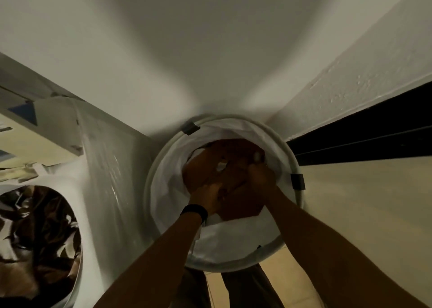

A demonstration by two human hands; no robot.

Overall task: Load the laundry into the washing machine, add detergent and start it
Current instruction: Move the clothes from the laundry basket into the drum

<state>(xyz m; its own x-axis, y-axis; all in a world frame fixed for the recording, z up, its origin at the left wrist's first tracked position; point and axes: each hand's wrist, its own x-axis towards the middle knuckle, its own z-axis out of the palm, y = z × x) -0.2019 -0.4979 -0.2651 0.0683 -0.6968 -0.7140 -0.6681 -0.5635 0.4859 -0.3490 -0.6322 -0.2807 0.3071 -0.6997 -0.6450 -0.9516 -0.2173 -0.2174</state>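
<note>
Curled fingers of both hands dig into one rust-brown garment that lies inside a round white laundry hamper, so each hand has a bunch of the cloth in a closed grip. The fingertips are buried in the folds, and how tightly they pinch cannot be told.

At the far left, the washing machine stands with its round door opening facing the camera. Mottled brown and white shapes fill that opening; whether they are clothes or a reflection is not clear. Clear plastic film covers the machine's white side, just beside the hamper.

The hamper has a pale hoop for a rim, with grey tabs clipped on it at the upper left and at the right, and thin white fabric walls. The left hand, with a black wristband on its wrist, reaches in from below and grips the near edge of the garment. A small white gap shows through the middle of the cloth. The right hand grips the garment at its right side, knuckles up, near the hamper's right wall. Both forearms cross over the hamper's near rim.

To the right, a dark strip runs along the foot of the wall, above cream floor.
</note>
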